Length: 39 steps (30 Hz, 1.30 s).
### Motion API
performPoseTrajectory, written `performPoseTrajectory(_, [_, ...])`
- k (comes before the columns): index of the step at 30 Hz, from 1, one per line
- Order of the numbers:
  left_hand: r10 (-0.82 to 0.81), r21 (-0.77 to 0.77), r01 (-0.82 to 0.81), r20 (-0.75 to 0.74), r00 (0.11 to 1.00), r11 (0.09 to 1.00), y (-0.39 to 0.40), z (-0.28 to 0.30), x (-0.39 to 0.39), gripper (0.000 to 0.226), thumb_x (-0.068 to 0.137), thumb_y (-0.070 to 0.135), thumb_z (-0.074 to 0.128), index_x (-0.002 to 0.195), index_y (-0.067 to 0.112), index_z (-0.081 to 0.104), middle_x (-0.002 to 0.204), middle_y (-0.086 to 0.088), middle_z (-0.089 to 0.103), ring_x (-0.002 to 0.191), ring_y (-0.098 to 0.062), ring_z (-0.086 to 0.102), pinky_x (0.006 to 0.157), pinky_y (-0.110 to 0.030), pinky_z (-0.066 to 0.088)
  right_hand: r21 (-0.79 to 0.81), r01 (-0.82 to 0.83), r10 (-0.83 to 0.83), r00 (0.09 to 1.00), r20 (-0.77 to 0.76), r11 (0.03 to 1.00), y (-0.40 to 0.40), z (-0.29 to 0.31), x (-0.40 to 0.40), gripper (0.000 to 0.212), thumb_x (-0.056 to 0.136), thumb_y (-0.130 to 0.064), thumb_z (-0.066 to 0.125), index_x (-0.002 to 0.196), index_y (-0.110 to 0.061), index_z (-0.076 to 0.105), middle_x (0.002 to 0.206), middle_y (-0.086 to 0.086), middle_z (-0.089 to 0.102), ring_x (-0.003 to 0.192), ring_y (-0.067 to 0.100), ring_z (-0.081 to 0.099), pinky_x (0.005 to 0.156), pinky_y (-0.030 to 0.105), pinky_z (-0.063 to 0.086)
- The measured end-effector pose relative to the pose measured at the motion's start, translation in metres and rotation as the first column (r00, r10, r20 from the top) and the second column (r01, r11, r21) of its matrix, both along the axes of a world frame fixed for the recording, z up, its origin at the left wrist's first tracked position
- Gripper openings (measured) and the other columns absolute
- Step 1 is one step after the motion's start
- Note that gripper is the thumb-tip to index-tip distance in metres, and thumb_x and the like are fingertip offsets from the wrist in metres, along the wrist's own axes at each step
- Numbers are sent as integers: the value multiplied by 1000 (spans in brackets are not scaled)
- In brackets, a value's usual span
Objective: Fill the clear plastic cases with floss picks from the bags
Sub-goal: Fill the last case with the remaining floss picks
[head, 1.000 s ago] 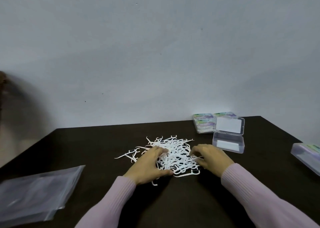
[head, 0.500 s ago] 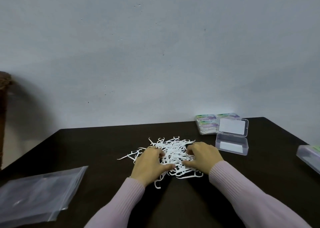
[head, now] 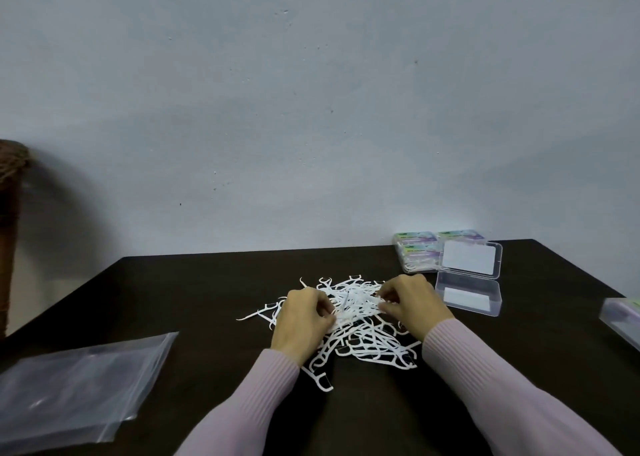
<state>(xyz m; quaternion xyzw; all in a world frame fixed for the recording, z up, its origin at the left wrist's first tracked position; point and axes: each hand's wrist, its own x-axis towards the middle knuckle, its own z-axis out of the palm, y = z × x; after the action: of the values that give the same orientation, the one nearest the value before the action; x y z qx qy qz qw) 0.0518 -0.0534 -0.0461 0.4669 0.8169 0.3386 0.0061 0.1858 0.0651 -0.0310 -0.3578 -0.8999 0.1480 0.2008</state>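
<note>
Both hands over floss picks (head: pixel 360 327) pile on desk (head: pixel 214 292) — left hand (head: pixel 303 320) and right hand (head: pixel 412 305) each pinch picks; grip clamped — open case (head: pixel 468 291) just right.

from my feed the left hand (head: pixel 302 320) and right hand (head: pixel 414 305) cover the middle of the floss picks (head: pixel 367 337), so i cannot tell how many they pinch. the fingertips curl out of sight. a clear case (head: pixel 623 320) runs off the right edge, the plastic bags (head: pixel 76 383) off the left. printing on the filled cases (head: pixel 417 254) is too small to read. a brown object (head: pixel 10 213) is cropped at the left.
</note>
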Motion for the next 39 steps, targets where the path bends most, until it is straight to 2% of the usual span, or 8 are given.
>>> performPoseTrajectory(3, [-26,40,24,33,999,999,0,0,-4,11,81,11,73,76,17,66,67,7,63,63,-2,60,60,-11,47,-96,-8,-2,994,-105,995,7,5,4,26,83,-19,67,108,-12,67,102,4,68,89,12,61,85,22,49])
performPoseTrajectory(7, [-57,90,49,81,995,995,0,7,-9,7,80,12,75,78,16,69,70,4,65,69,-5,62,67,-16,52,-171,-13,-19,982,-187,985,14,8,13,25,83,-18,67,106,-10,68,86,-1,61,74,4,52,64,10,39])
performPoseTrajectory(13, [-93,183,72,107,990,981,6,28,-17,5,79,13,75,80,16,72,71,5,67,69,-4,62,60,-10,47,-344,-13,-112,933,-342,939,31,10,25,23,80,-11,69,101,-4,67,79,1,63,62,2,54,46,1,39])
performPoseTrajectory(21, [-201,332,91,313,928,939,37,36,-7,7,76,10,77,78,14,72,71,0,70,62,1,63,61,-9,48,-412,89,-309,803,-509,907,57,14,49,25,79,-10,70,103,-3,68,81,7,66,69,14,60,70,23,47])
performPoseTrajectory(25, [-263,361,100,438,860,927,57,31,5,8,75,10,77,80,15,71,75,-4,72,67,-8,64,61,-12,49,-440,126,-366,774,-517,889,71,14,65,26,80,-9,68,106,-3,67,87,8,66,72,12,59,70,23,46])
performPoseTrajectory(30, [-322,386,106,555,767,916,90,26,23,9,76,8,76,78,16,71,71,1,70,64,-5,62,59,-12,48,-461,189,-438,732,-523,867,89,12,90,28,82,-9,63,110,-6,63,98,8,62,77,11,55,73,24,45])
performPoseTrajectory(34, [-340,380,134,550,763,915,113,20,35,10,76,9,76,80,17,72,75,1,71,69,-6,64,62,-14,48,-416,260,-448,767,-459,871,97,7,96,27,83,-12,63,110,-8,63,106,9,62,88,14,55,84,31,46])
performPoseTrajectory(39, [-379,373,198,512,771,906,137,16,49,11,77,9,75,86,13,72,80,-2,71,76,-11,66,63,-15,51,-314,314,-417,838,-352,896,104,5,99,29,85,-13,62,114,-11,62,109,7,61,89,9,51,87,28,46])
